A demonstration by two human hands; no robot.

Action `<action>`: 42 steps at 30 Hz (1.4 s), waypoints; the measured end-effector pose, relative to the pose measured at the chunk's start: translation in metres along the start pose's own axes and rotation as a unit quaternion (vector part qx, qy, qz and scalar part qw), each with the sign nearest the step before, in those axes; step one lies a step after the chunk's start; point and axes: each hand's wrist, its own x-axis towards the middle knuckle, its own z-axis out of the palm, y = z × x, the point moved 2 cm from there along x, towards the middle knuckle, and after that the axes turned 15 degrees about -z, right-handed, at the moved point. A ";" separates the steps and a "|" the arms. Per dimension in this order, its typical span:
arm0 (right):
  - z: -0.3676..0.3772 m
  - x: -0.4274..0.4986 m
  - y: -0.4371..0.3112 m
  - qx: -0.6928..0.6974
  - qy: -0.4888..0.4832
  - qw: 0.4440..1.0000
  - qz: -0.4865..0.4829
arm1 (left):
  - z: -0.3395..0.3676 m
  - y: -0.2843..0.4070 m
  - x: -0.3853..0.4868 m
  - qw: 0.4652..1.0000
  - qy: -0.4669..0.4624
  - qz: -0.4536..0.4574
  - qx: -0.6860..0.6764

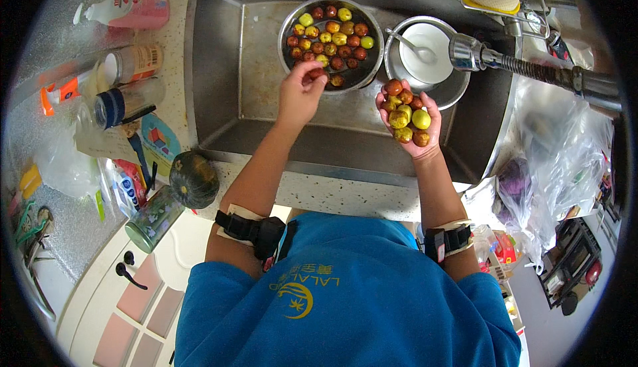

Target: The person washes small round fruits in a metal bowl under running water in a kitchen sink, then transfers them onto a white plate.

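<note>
Between the thumb and fingers of my left hand (300, 93) is a reddish-brown jujube (316, 73), over the near rim of a round steel basin (381, 50). Many jujubes (330, 37), brown, yellow and green, lie in that basin, which rests in the stainless steel sink (264, 103). My right hand (423, 144) is turned palm up and cups several more jujubes (404, 113). It is at the near side of a smaller metal bowl (456, 95). Inside this bowl sits a white bowl (432, 70) with a spoon (416, 50) in it.
The tap's spray head (466, 53) reaches over the smaller bowl from the right. A dark green squash (193, 180) stands on the counter at the left, near a soap bottle (134, 12) and jars (132, 63). Plastic bags (558, 153) lie at the right.
</note>
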 end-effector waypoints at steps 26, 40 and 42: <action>0.002 0.022 0.014 -0.035 0.010 0.999 0.010 | 0.053 -0.019 0.027 0.933 -0.052 0.084 0.347; 0.000 0.017 0.009 -0.029 0.009 1.000 0.002 | 0.006 0.006 0.020 0.997 -0.066 -0.026 -0.025; 0.001 0.017 0.012 -0.019 0.007 1.000 0.003 | 0.010 0.017 0.006 0.995 -0.086 -0.019 -0.055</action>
